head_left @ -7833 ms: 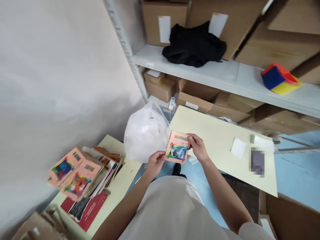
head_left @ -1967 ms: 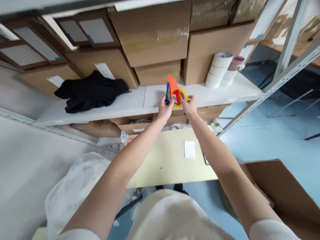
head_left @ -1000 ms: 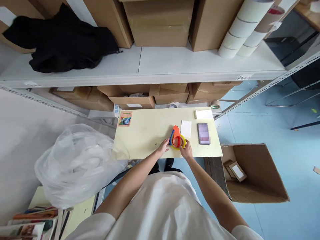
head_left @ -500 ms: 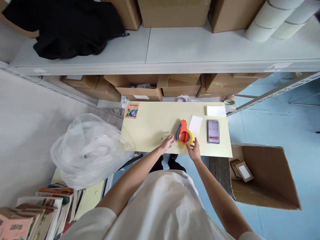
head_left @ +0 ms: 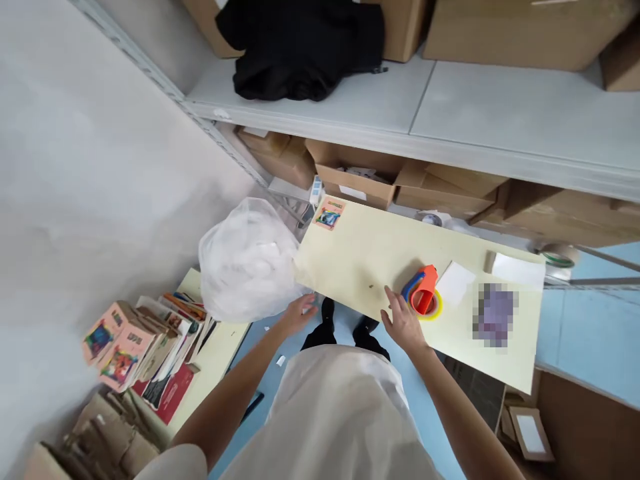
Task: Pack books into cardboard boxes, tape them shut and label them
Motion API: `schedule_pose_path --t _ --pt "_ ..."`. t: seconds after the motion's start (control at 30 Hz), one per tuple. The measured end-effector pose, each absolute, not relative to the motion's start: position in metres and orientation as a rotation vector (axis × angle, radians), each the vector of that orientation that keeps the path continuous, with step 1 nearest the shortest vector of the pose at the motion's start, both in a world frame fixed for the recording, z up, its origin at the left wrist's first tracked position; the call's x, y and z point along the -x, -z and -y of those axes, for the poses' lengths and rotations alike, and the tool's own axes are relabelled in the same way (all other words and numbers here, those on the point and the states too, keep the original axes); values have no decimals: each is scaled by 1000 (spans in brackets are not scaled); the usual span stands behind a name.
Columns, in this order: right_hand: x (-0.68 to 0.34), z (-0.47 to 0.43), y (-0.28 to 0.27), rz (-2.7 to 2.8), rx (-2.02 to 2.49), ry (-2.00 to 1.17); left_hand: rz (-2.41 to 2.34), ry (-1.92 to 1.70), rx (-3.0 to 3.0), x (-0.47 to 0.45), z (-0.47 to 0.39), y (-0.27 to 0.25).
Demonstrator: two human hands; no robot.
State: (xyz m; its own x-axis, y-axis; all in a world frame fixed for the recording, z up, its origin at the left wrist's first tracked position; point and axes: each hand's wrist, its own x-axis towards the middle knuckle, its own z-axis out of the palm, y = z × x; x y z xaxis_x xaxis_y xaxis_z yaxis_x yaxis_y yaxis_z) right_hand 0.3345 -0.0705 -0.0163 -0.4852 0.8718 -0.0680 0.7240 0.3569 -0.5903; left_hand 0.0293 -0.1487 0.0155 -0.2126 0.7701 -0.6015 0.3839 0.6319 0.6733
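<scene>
My left hand (head_left: 298, 316) is open and empty, just off the front edge of the pale yellow table (head_left: 370, 253), close to a big clear plastic bag (head_left: 250, 267). Over the table's front edge is my right hand (head_left: 404, 325), also open, with fingers apart. Just to its right an orange tape dispenser (head_left: 427, 283) lies on the table, with blue and yellow rings (head_left: 439, 305) around it. A white sheet of paper (head_left: 456, 283) is beside the dispenser. A pink picture card (head_left: 330, 213) rests at the table's far left corner.
A pixelated flat purple item (head_left: 495, 315) and a white stack (head_left: 518, 269) occupy the table's right side. Books (head_left: 165, 340) stand on a low surface at left. Cardboard boxes (head_left: 355, 180) fill the shelf behind. An open carton (head_left: 590, 427) is at lower right.
The view has swung left, bringing more of the wall and books into sight. My left hand has moved left off the table, toward the plastic bag. My right hand is now left of the dispenser.
</scene>
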Motion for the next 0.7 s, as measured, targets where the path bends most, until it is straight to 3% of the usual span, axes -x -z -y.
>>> schedule_pose_path --t 0.3,0.43,0.7 --pt "-159 34 -2 3075 907 -945 -2074 -263 -1396 101 129 -46" --pt "-62 16 -7 3008 835 -943 -2142 -116 -1477 158 98 -21" --pt "78 -26 25 2615 1129 -1316 -1900 205 -1696 211 61 30"
